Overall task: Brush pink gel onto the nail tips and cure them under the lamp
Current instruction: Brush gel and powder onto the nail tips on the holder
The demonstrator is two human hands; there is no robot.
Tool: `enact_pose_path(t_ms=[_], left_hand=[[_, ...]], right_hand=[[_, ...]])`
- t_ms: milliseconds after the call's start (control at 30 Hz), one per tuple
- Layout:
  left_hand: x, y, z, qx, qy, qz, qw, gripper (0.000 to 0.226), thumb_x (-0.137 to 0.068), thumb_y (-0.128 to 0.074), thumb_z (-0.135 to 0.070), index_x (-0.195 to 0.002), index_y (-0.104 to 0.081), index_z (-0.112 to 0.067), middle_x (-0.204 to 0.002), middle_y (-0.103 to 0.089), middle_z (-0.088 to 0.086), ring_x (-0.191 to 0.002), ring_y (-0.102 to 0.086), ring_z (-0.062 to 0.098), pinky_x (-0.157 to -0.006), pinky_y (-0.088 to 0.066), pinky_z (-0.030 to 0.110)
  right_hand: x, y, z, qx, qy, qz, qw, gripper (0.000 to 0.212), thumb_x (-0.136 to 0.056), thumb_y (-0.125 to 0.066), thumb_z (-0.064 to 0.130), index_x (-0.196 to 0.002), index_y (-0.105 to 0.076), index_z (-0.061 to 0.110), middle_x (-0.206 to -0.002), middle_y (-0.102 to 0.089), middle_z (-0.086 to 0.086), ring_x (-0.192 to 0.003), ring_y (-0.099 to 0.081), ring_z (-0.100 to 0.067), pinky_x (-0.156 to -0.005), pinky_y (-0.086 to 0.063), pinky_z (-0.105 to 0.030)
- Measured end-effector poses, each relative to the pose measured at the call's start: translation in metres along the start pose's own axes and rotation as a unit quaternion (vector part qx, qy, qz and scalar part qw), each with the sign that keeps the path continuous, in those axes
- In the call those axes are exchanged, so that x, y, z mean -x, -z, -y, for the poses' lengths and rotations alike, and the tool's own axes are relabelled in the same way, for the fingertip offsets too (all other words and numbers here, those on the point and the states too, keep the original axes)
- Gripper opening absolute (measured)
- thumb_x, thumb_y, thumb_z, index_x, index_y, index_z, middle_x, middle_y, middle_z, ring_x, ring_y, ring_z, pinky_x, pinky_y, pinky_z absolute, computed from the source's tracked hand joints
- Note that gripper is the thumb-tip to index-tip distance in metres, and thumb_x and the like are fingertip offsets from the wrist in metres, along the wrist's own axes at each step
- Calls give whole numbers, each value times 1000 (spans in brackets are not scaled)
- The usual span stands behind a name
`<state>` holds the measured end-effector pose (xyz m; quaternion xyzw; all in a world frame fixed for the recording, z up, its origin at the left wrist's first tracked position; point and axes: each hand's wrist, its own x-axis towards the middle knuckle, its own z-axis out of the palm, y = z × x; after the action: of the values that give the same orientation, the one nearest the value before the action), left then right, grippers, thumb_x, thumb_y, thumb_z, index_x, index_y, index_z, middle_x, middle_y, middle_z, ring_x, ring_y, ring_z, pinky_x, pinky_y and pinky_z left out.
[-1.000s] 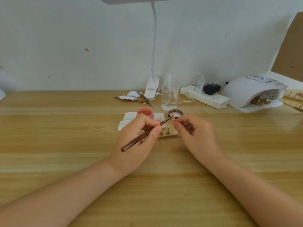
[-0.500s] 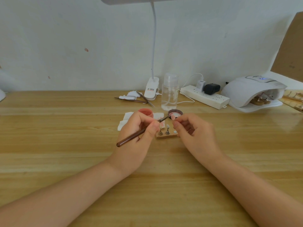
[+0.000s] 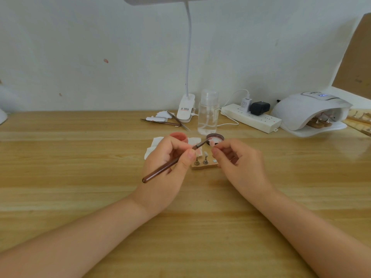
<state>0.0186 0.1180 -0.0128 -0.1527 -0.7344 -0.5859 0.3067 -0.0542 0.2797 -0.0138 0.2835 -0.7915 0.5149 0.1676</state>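
Note:
My left hand [image 3: 166, 167] grips a brown-handled brush [image 3: 160, 171], its bristle end reaching up to the right. My right hand [image 3: 239, 163] pinches a small pink nail tip [image 3: 211, 144] between thumb and forefinger, and the brush end meets it. Between the hands a small wooden block [image 3: 203, 166] carries two nail tips on metal stands. Behind it lie the open pink gel jar [image 3: 178, 137] and its lid [image 3: 215, 137]. The white curing lamp [image 3: 309, 111] stands at the far right with another block of tips inside.
A clear bottle [image 3: 207, 113], a white power strip [image 3: 251, 117], a clip desk lamp [image 3: 186, 108] and tweezers [image 3: 164, 122] line the back of the wooden table [image 3: 80, 167]. White wipes [image 3: 153, 146] lie under the jar. More wooden holders sit at the right edge.
The left hand has shifted slightly and the brush end has risen to meet the nail tip held in the right hand. The right hand has barely moved.

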Motion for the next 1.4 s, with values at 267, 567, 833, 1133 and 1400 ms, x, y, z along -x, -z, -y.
enact_pose_path(t_ms=[267,567,833,1133,1400], left_hand=[[1,-1,-1,-66,-28,23,997,14,-85,-61,-12,-90,-61,-25,-96,-68,-21,-99,-62,-5,-86,-44,11],[1,-1,-5,-78,-47,-2,996,14,-87,-60,-13,-89,-60,-26,-99,-69,-19,-100,-63,-2,-87,-45,12],[1,0,-5,-99,-56,7,994,13,-84,-62,-14,-87,-62,-26,-89,-66,-16,-89,-62,-4,-85,-44,12],[0,0,-4,-73,-42,-11,996,10,-87,-61,-19,-89,-60,-29,-100,-70,-13,-103,-63,4,-90,-46,19],[0,2,-3,-96,-46,8,994,5,-84,-57,-18,-81,-57,-22,-84,-65,-22,-91,-60,-6,-83,-40,6]], right_hand=[[0,0,-1,-8,-12,-1,1000,13,-86,-67,19,-83,-65,31,-69,-65,11,-66,-60,-4,-63,-50,-21],[-1,1,-1,-47,-50,-5,998,14,-86,-66,22,-81,-64,35,-76,-69,6,-71,-65,-14,-71,-55,-43],[0,1,0,-49,-33,6,998,18,-86,-66,19,-82,-63,36,-76,-69,5,-70,-65,-14,-70,-56,-44],[0,-1,0,-60,-24,-1,998,21,-86,-67,18,-79,-63,37,-75,-69,3,-68,-65,-14,-69,-55,-46],[0,-2,-2,-57,-21,3,998,21,-86,-66,18,-80,-63,38,-76,-69,6,-66,-64,-12,-67,-56,-42]])
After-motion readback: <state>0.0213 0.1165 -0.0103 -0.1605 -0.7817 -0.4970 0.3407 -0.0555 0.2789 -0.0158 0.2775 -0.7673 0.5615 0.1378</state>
